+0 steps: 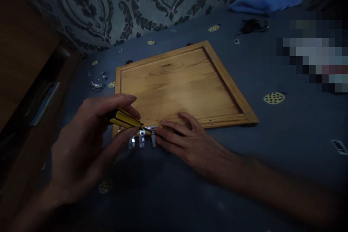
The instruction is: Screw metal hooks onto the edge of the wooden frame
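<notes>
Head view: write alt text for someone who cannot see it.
A left hand holds a yellow-and-black screwdriver to shiny metal hooks at the near edge of a framed wooden panel, while the right hand rests beside them. The panel lies on a dark blue patterned surface, with a blue cloth beyond.

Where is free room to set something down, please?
Free: the blue surface between the wooden panel and right arm; the panel's middle. Crowded: the panel's near-left edge, with screwdriver, metal bracket, left hand and right hand; small metal parts lie left of it.
</notes>
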Demonstrator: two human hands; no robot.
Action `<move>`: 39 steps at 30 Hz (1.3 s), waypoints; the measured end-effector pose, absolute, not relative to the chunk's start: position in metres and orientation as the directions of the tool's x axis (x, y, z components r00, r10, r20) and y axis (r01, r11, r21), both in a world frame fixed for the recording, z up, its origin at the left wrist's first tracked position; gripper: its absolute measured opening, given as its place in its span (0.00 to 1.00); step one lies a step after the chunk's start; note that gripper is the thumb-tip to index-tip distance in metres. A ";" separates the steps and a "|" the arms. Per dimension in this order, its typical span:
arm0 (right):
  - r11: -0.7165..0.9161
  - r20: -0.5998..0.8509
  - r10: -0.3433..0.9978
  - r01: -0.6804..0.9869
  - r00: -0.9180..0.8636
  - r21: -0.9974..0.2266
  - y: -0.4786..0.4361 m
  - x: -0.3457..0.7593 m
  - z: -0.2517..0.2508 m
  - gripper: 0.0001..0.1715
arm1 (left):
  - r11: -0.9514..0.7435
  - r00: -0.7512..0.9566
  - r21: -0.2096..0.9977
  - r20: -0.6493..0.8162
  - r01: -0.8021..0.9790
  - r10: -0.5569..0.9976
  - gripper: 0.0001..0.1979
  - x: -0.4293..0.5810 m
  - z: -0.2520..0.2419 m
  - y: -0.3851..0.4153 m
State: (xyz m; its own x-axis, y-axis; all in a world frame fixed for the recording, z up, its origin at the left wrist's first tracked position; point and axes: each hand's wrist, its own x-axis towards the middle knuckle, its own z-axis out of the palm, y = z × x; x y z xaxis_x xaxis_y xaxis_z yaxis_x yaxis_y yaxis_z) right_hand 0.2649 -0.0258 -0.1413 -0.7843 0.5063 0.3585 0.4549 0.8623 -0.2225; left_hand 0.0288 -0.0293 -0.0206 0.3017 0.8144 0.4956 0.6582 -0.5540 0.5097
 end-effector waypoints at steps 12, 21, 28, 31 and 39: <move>0.862 0.352 0.506 0.452 -0.787 -0.230 -0.026 0.265 -0.141 0.29 | -0.595 0.404 0.490 0.444 0.637 0.799 0.23 0.028 -0.028 -0.028; 0.857 0.362 0.516 0.465 -0.776 -0.224 -0.027 0.265 -0.142 0.26 | -0.625 0.384 0.456 0.516 0.633 0.766 0.23 0.028 -0.023 -0.029; 0.861 0.352 0.507 0.442 -0.787 -0.252 -0.026 0.267 -0.142 0.28 | -0.471 0.179 0.556 0.498 0.685 0.849 0.21 0.028 -0.010 -0.035; 0.859 0.341 0.512 0.457 -0.789 -0.232 -0.026 0.267 -0.141 0.27 | -0.492 0.223 0.552 0.483 0.674 0.847 0.20 0.031 -0.009 -0.035; 0.864 0.368 0.503 0.454 -0.782 -0.216 -0.026 0.265 -0.142 0.27 | -0.518 0.323 0.508 0.424 0.688 0.846 0.21 0.033 -0.016 -0.035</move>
